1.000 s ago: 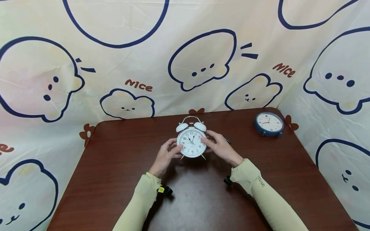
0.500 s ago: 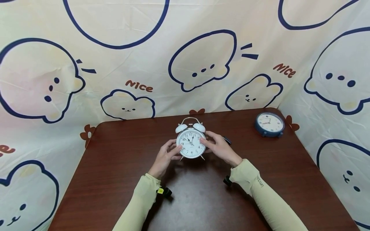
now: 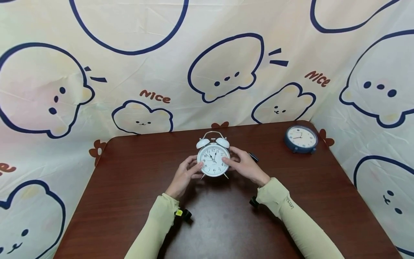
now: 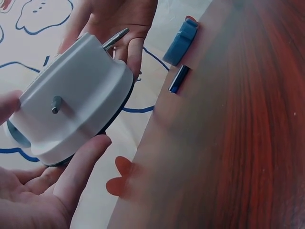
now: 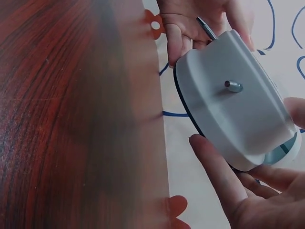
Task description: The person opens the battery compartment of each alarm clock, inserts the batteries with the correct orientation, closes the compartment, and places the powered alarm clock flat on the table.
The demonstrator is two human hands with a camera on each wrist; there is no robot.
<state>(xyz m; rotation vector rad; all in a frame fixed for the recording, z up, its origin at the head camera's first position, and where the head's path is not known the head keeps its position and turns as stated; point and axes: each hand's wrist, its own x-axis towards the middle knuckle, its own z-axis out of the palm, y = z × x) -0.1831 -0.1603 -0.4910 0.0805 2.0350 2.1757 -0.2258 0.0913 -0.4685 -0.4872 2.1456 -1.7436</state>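
A white twin-bell alarm clock [image 3: 213, 160] is held upright between both hands, its dial towards the head camera. My left hand [image 3: 183, 177] grips its left side, thumb on the front rim and fingers behind. On the other side my right hand [image 3: 247, 167] grips it, with the thumb over the dial's right edge. In the left wrist view, the clock's underside [image 4: 78, 90] shows two metal legs standing free of the table. The right wrist view shows that same white casing [image 5: 228, 100], with fingers supporting its back.
A blue round clock [image 3: 301, 139] lies tilted face-up near the table's back right corner. Behind the right hand lies a dark blue, pen-like cylinder [image 3: 253, 157], partly hidden. The brown table [image 3: 136, 187] meets a printed cloth [image 3: 207, 61] at the back and sides.
The right thumb has shifted slightly inward and down on the clock's dial. The alarm clock has moved a little to the left; the left hand's grip looks the same.
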